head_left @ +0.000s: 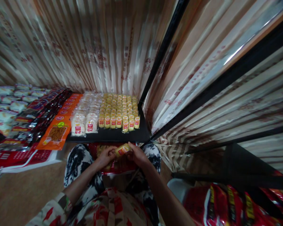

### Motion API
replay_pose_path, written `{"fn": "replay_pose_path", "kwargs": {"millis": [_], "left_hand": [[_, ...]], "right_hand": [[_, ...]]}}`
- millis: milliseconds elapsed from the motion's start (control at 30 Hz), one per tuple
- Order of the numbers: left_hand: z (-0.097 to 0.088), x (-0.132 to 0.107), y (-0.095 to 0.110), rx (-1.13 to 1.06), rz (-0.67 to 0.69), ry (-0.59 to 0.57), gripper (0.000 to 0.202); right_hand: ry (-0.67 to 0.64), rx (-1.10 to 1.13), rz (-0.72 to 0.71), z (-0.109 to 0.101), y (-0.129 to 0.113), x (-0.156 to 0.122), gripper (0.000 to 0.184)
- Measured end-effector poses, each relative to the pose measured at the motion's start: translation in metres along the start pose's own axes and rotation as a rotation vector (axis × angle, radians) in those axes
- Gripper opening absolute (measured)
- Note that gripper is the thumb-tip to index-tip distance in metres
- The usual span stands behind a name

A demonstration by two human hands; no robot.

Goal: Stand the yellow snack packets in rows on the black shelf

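Between my two hands, above my lap, is a small yellow snack packet [123, 150] with a red label, held tilted. My left hand [107, 157] pinches its left end, and my right hand [137, 154] grips its right end. Below them lies a red bag or basket [129, 169] with more yellow packets [102, 150] in it, partly hidden by my hands. In front of me, rows of matching yellow packets [119, 110] stand on the black shelf [113, 137], three of them jutting forward on the right.
White snack packets [81, 121], an orange bag [55, 130] and dark shiny bags [35, 116] line the shelf to the left. A red basket [19, 158] sits below. Black rack bars [202, 94] cross on the right, before pleated curtains [96, 40]. Red bags [217, 201] lie lower right.
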State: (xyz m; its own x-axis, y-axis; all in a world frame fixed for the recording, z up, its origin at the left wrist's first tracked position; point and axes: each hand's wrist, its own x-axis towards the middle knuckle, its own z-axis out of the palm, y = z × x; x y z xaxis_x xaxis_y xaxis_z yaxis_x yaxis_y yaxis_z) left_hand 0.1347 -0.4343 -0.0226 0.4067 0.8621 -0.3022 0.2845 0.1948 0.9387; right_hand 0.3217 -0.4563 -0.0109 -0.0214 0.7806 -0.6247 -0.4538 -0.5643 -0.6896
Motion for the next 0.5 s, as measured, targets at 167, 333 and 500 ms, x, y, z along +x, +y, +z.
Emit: {"fn": "replay_pose_path", "kwargs": {"millis": [167,333,500], "left_hand": [[0.012,0.003,-0.009,-0.289,-0.066,-0.061,0.041],[0.013,0.011,-0.005,-0.35,0.008,0.067,0.037],[0.01,0.023,0.004,-0.155,0.073,0.144,0.03]], "right_hand": [[-0.035,0.025,-0.193,0.02,-0.006,-0.007,0.034],[-0.038,-0.218,-0.398,0.03,0.0,-0.002,0.035],[0.024,-0.336,-0.538,0.031,0.001,0.016,0.028]]}}
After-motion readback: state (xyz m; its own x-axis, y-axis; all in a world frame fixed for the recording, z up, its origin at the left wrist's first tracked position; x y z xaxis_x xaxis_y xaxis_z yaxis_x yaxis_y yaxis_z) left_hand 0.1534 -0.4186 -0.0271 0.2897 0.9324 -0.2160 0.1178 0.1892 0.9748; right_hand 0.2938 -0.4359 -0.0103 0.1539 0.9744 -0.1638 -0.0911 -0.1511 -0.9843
